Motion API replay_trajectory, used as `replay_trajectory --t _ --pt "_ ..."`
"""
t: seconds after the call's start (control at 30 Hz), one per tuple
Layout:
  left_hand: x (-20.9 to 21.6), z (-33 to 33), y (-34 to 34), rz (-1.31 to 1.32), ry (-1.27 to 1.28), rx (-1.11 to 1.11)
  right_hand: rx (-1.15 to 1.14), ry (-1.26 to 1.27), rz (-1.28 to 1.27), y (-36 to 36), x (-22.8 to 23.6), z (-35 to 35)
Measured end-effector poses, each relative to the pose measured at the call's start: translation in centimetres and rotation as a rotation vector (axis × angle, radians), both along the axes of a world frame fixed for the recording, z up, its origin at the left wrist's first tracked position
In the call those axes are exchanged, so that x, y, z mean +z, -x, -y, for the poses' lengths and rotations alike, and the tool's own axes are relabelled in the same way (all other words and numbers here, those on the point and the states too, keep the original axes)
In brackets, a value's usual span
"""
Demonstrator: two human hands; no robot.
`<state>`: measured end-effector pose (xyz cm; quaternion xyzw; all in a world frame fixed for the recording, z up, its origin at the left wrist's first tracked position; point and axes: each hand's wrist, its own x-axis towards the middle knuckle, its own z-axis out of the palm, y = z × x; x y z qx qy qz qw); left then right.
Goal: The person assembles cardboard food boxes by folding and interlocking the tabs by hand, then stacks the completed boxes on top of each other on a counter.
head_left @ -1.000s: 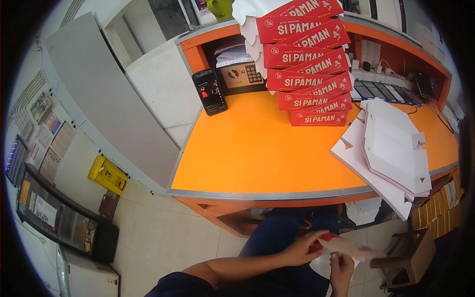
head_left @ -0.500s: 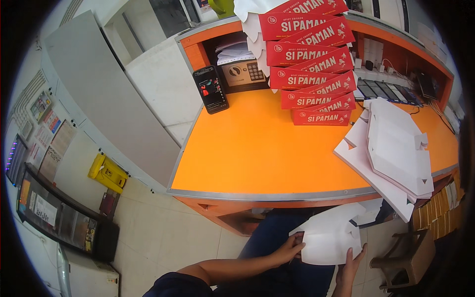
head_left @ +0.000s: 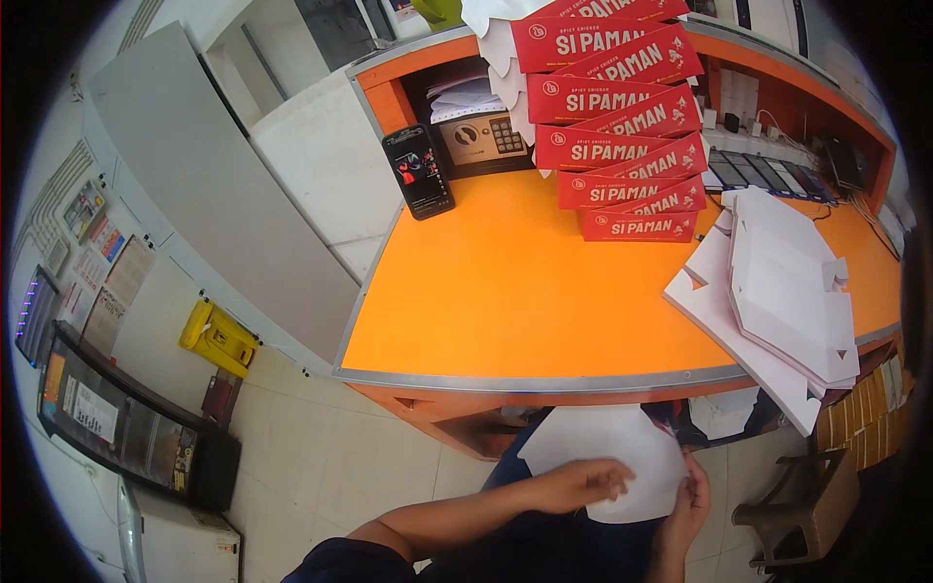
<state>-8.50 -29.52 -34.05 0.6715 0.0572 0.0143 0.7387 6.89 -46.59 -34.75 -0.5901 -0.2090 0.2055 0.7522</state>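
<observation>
A flat white cardboard box blank (head_left: 622, 442) lies over my lap below the desk edge, its plain side up. My right hand (head_left: 688, 500) grips its right edge, with the fingers up along the border. Across the lower middle of the blank reaches my left hand (head_left: 588, 484), its fingers loosely bent, somewhat apart and slightly blurred, holding nothing. On the right of the orange desk, a pile of white flat blanks (head_left: 792, 291) overhangs the front edge. A tall stack of red folded boxes (head_left: 627, 151) with white lettering stands farther back.
The orange desk (head_left: 466, 311) has a metal-trimmed front edge above my lap. A phone (head_left: 418, 173) leans against a small safe (head_left: 481, 139). Several dark devices (head_left: 768, 175) lie at the back right. A brown plastic stool (head_left: 802, 505) stands at the lower right.
My left hand has let go of the blank's left edge and moved right over its surface. The blank has shifted left and turned; my right hand has closed on its right edge.
</observation>
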Motion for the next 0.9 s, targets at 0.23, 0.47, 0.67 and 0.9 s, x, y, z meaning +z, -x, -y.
replay_trajectory --t 0.23,0.47,0.67,0.9 --pt "0.0 -0.9 -2.3 -0.05 0.215 0.268 0.155 0.186 0.328 1.8 4.4 1.0" --pt "1.0 1.0 -2.9 -0.039 0.259 0.141 0.232 0.16 0.452 1.4 5.8 4.0" --pt "-0.2 2.9 -3.7 -0.052 0.282 0.03 0.041 0.244 0.263 1.3 3.1 7.4" --pt "0.0 5.2 -5.0 -0.096 0.089 -0.075 -0.213 0.214 -0.143 1.1 -0.8 10.9"
